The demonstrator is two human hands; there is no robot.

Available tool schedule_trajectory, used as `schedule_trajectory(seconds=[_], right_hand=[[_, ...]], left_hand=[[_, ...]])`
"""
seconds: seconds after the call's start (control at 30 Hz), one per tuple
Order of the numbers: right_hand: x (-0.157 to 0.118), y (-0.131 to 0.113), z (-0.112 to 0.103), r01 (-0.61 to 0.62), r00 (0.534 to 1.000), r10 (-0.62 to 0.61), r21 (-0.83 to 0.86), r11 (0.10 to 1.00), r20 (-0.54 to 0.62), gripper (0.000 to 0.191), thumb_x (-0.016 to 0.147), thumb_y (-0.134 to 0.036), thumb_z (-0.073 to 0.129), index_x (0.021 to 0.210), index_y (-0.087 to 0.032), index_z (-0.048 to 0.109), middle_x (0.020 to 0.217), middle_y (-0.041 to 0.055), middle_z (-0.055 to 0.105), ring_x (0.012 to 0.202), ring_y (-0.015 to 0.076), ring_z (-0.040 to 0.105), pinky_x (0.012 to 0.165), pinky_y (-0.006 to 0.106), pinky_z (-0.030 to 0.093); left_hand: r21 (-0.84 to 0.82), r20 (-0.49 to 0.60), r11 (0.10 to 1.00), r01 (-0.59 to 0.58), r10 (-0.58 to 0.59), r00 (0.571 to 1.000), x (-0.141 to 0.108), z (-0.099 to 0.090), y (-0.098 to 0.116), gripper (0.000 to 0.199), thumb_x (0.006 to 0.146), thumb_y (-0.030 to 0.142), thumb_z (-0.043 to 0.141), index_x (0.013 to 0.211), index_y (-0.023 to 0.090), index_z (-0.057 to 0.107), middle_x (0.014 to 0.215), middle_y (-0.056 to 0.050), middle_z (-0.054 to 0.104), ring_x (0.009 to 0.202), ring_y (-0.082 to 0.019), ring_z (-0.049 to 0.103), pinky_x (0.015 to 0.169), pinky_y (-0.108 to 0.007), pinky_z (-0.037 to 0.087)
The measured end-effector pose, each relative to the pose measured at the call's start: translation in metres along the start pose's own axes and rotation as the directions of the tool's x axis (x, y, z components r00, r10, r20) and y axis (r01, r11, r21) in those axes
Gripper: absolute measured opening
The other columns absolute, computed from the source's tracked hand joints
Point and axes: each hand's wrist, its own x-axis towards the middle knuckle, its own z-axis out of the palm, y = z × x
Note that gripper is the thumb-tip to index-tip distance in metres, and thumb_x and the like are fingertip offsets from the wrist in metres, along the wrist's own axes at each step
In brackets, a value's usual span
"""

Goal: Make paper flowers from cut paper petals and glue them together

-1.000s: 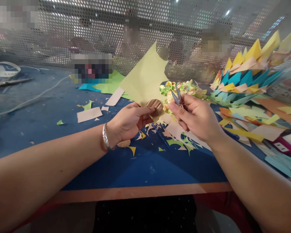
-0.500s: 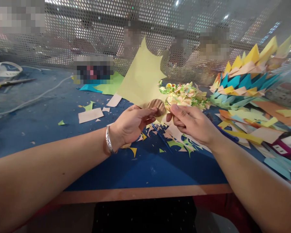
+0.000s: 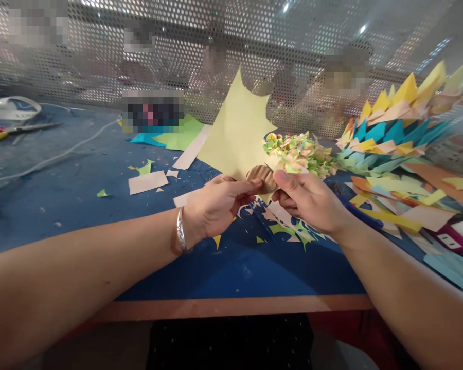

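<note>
Near the middle, my left hand point(image 3: 221, 203) pinches a large pale yellow paper point(image 3: 237, 123) with a jagged, scalloped right edge, together with a round brown ridged disc point(image 3: 263, 178) lying against its lower part. My right hand point(image 3: 306, 198) is closed beside the disc, thumb against fingers; what it pinches is too small and hidden to make out. Behind my right hand sits a heap of small cut paper pieces point(image 3: 303, 151) in cream, green and pink. Paper offcuts point(image 3: 289, 226) and a thin blue stick point(image 3: 266, 228) lie beneath my hands.
Red-and-yellow-handled scissors point(image 3: 19, 130) and a white ribbon loop point(image 3: 19, 109) lie at left on the blue table point(image 3: 216, 277). Layered folded-paper spikes point(image 3: 397, 126) stand at right above mixed paper strips point(image 3: 405, 205). A perforated metal screen point(image 3: 231, 31) runs behind.
The yellow paper and disc have shifted slightly right and down in view, along with my left hand. The disc is now closer to my right fingertips. The whole view has shifted a little.
</note>
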Motion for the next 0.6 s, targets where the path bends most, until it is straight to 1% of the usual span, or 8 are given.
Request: schedule_trajectory(seconds=[0.13,0.2,0.33,0.4,0.5,0.6], right_hand=[[0.0012,-0.0030,0.0008,0.014,1.000,-0.013,0.024,1.000,-0.003,0.055,0.078,-0.071,0.066,0.066,-0.019,0.055,0.049,-0.0091,0.026,0.041,0.0051,0.021,0.037,0.023,0.012],[0.0017,-0.0038,0.0007,0.019,1.000,-0.019,0.025,1.000,-0.003,0.054,0.078,-0.070,0.067,0.065,-0.019,0.054,0.050,-0.0087,0.027,0.041,0.0047,0.021,0.037,0.023,0.011],[0.0011,-0.0038,-0.0013,0.010,1.000,-0.010,0.010,1.000,-0.002,0.054,0.082,-0.069,0.064,0.068,-0.018,0.054,0.057,-0.0045,0.041,0.042,0.0039,0.023,0.036,0.023,0.012],[0.0003,-0.0036,-0.0026,0.011,1.000,-0.011,0.003,1.000,0.006,0.053,0.084,-0.068,0.061,0.068,-0.018,0.055,0.059,-0.0036,0.043,0.042,0.0040,0.025,0.036,0.024,0.012],[-0.0009,-0.0036,-0.0043,0.018,1.000,-0.018,-0.004,1.000,0.018,0.052,0.085,-0.067,0.061,0.068,-0.018,0.054,0.056,-0.0054,0.036,0.043,0.0046,0.023,0.037,0.024,0.012],[-0.0012,-0.0034,-0.0054,0.023,0.999,-0.022,-0.009,1.000,0.030,0.050,0.087,-0.066,0.060,0.070,-0.019,0.055,0.056,-0.0057,0.035,0.043,0.0050,0.022,0.038,0.024,0.012]], left_hand=[[-0.006,0.014,1.000,-0.002,0.002,1.000,0.0004,-0.0008,-0.0010,0.022,0.078,0.006,0.071,0.057,0.011,0.071,0.062,-0.002,0.065,0.064,-0.010,0.056,0.071,-0.027,0.040],[-0.004,0.018,1.000,-0.003,0.003,1.000,0.0006,-0.0014,-0.0012,0.024,0.077,0.006,0.072,0.054,0.011,0.069,0.060,-0.002,0.063,0.063,-0.009,0.055,0.070,-0.027,0.040],[0.057,0.011,0.998,-0.026,0.025,1.000,0.0011,-0.0026,-0.0011,0.022,0.074,0.007,0.074,0.053,0.012,0.069,0.056,0.000,0.059,0.058,-0.009,0.050,0.067,-0.028,0.038],[0.104,0.020,0.993,-0.060,0.058,0.998,0.0011,-0.0031,-0.0009,0.017,0.074,0.010,0.074,0.058,0.012,0.071,0.061,-0.001,0.062,0.061,-0.009,0.050,0.068,-0.028,0.038],[0.144,0.051,0.983,-0.110,0.104,0.993,0.0004,-0.0035,-0.0006,0.008,0.075,0.013,0.073,0.066,0.012,0.074,0.074,-0.004,0.068,0.070,-0.012,0.056,0.073,-0.028,0.041],[0.163,0.052,0.979,-0.123,0.116,0.992,-0.0006,-0.0036,-0.0004,0.005,0.074,0.014,0.073,0.069,0.013,0.074,0.078,-0.006,0.069,0.076,-0.014,0.059,0.075,-0.029,0.043]])
